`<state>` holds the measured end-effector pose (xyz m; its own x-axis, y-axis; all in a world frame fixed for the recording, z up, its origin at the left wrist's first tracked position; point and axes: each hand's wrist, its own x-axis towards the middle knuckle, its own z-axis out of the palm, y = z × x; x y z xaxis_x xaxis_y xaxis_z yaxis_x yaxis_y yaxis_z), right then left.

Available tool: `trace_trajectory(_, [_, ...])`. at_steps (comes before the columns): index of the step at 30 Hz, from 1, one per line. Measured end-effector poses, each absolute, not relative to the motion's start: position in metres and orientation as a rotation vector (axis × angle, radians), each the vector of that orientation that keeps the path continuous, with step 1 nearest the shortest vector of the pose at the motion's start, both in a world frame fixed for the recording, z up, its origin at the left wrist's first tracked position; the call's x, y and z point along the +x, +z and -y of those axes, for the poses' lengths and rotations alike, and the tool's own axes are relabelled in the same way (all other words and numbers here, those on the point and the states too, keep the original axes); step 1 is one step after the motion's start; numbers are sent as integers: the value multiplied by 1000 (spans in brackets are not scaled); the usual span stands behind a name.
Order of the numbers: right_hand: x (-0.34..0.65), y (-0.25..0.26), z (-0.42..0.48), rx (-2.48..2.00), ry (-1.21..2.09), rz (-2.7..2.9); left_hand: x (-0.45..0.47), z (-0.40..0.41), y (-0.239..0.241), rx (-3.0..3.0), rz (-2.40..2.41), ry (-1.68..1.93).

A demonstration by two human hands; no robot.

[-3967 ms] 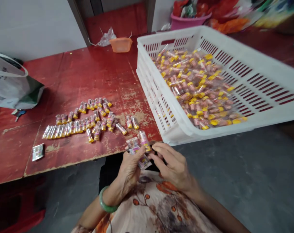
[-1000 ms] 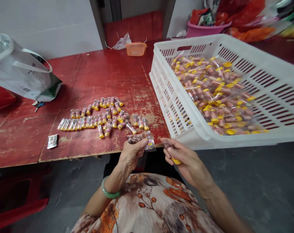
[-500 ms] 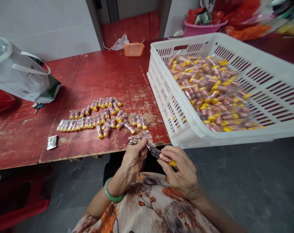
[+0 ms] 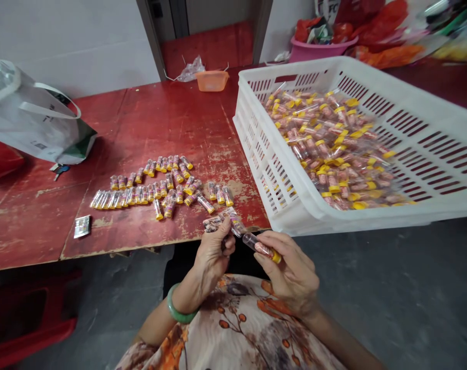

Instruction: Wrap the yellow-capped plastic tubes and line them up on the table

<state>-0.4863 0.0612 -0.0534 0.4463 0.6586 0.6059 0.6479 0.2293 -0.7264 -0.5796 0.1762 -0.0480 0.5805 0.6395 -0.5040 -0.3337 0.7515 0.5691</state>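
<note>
The left hand [image 4: 212, 252] is pinching printed pieces [image 4: 218, 220], too small to read. The right hand [image 4: 291, 267] grips one clear tube [image 4: 262, 247] at five o'clock, just before the front edge of the table [image 4: 172, 115], whose surface stretches towards eleven. Three tubes [image 4: 220, 194] lie near centre. "FC" letters [image 4: 333, 5] show at one.

We see the white crate [image 4: 291, 218] cut off by the right edge, the white bag [image 4: 36, 128] by the left. The left hand [image 4: 213, 251] covers part of the printed slips [image 4: 237, 224], too small for us to read. At upper right, something yellow [image 4: 455, 50] blurs.
</note>
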Motion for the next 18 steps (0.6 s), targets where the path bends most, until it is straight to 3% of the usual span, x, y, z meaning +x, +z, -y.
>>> trace_trajectory(18, [-480,-58,-68,-1480,-400,1514,-580,-173,-52,384,-747,546])
